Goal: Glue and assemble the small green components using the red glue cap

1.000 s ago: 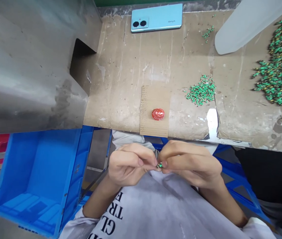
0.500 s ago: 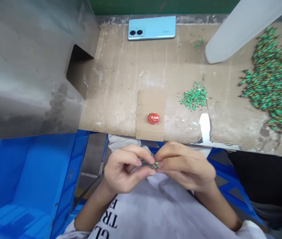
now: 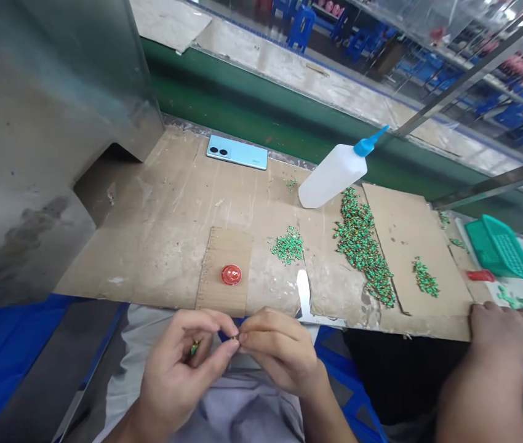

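My left hand [image 3: 173,375] is curled low in front of my chest, with a small green part [image 3: 194,348] lying against its fingers. My right hand [image 3: 280,352] meets it at the fingertips, and together they pinch a tiny dark item [image 3: 234,338], too small to identify. Beyond them, a glossy red round cap [image 3: 231,275] sits on a cardboard strip [image 3: 222,289]. Neither hand touches it. A small heap of green-and-yellow parts [image 3: 287,246] lies to its right.
Cardboard covers the bench, with a longer heap of green parts [image 3: 363,249], a glue bottle [image 3: 334,175] and a phone [image 3: 237,153]. A co-worker's hand [image 3: 506,335] rests at the right edge near a green basket [image 3: 499,246]. A grey metal hood [image 3: 35,154] stands at left.
The view has tilted up and widened, showing more bench, the whole glue bottle and a co-worker's hand. My hands sit lower in the picture, and a green part now shows in my left fingers.
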Action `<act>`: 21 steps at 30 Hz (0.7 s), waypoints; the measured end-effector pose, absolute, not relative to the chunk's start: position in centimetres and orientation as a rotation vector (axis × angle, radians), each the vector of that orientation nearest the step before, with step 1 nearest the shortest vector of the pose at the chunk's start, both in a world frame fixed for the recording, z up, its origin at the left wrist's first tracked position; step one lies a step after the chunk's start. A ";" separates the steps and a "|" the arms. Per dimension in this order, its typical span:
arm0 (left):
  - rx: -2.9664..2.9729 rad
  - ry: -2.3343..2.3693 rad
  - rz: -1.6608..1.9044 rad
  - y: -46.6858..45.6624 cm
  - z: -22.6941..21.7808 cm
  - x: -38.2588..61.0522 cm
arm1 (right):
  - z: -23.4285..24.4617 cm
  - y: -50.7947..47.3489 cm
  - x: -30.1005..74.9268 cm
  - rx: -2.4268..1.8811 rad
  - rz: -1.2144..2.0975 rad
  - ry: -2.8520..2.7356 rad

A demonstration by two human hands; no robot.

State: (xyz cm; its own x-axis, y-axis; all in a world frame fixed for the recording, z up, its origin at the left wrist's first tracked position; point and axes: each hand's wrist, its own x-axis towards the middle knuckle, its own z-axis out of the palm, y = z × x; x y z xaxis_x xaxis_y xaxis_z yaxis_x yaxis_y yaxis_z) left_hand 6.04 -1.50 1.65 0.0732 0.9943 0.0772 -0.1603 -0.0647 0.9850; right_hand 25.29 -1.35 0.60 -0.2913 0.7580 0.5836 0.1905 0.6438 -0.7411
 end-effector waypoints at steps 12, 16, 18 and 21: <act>0.410 1.045 1.035 0.4 2.6 3.4 | -0.3 4.4 41.9 -1.425 0.350 -0.845; 0.474 1.051 1.086 0.3 2.7 3.2 | -0.7 4.5 42.8 -1.501 0.254 -0.817; 0.482 1.043 1.075 0.0 2.5 3.3 | -0.9 3.9 41.4 -1.558 0.247 -0.914; 0.467 1.030 1.015 -0.1 2.5 3.3 | -1.2 3.3 38.6 -1.647 0.329 -1.190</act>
